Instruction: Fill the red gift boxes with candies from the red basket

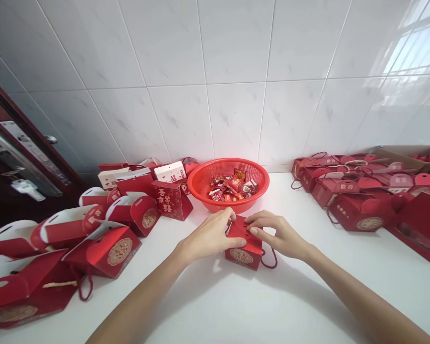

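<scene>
A small red gift box (249,249) with a round gold emblem stands on the white table in front of me. My left hand (218,231) wraps round its left side, thumb across the front and fingers at the top flap. On the right, my right hand (272,231) has its bent fingertips on the box's top. A dark red cord handle hangs in a loop by the box's right side. Just behind the box sits a red plastic basket (192,184) holding many wrapped candies (232,185).
Several red boxes with raised flaps (120,251) stand along the left. More red boxes (360,210) crowd the right side beside a cardboard carton (403,155). A tiled wall rises behind the table. At the far left, a door has keys (26,188) in its lock.
</scene>
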{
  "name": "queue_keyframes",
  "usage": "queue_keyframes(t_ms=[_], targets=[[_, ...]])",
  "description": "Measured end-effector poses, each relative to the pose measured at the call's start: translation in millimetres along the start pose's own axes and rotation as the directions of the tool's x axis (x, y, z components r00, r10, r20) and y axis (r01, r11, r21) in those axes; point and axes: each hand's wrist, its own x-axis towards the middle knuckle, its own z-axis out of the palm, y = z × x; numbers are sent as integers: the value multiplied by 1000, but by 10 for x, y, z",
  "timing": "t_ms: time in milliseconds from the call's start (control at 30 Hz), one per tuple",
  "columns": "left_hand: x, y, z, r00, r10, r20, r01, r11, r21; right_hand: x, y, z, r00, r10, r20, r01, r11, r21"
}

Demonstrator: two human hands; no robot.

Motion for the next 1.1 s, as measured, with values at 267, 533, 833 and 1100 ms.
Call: queue_keyframes(t_ms=[267,533,833,1100], targets=[[137,-58,0,991,93,95,-91,995,-28,-73,174,-45,966,147,-213,-129,987,98],[236,-150,31,995,90,43,-84,988,-130,-86,389,-236,880,448,156,-462,884,74],[238,-198,14,999,42,-26,-45,994,-105,-78,385,-272,864,392,315,-502,646,575],[242,-187,19,999,36,-41,-40,994,-97,-73,276,-312,950,308,44,-214,544,811]])
